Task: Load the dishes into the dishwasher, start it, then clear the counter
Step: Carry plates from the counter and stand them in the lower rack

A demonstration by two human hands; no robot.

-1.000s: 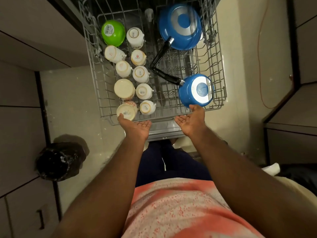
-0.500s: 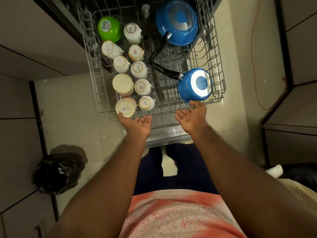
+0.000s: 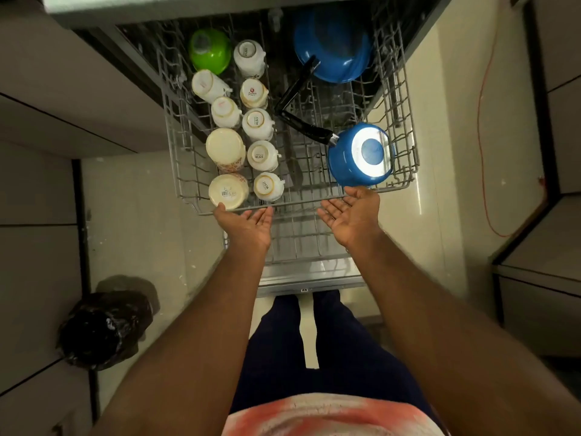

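Open dishwasher [image 3: 147,42] at top of view, door [image 3: 308,275] dropped flat toward the legs. Above the door, a wire rack [image 3: 405,127] drawn roughly halfway out, its back part inside the machine. Beneath it, a second rack [image 3: 295,243] showing through the gap.

Left on the floor [image 3: 135,215], well apart from the rest, a black bin bag [image 3: 100,328].

Back right in the upper rack: big pan [image 3: 333,45], blue, upside down, black handle slanting toward the middle. Front right corner: small pan [image 3: 361,155], also blue and upside down, tilted against the wires. Its handle reaches back and left, ending close to the other handle's tip; touching or not, cannot tell.

Palm up, the right hand [image 3: 352,215], fingers straight and loosely spread, holding nothing, tips at the front rail just beneath the small pan. Likewise palm up and unclenched, the left hand [image 3: 248,223], empty, thumb tip at the front rail beside the nearest tub.

Back left: green bowl [image 3: 210,51], upside down. Front of the left column: two cream tubs [image 3: 225,149], bases up, one behind the other. Around them, in two rows, seven white cups [image 3: 257,124], all inverted, some leaning.

Far right, down the wall to the floor: thin orange cord [image 3: 481,121].
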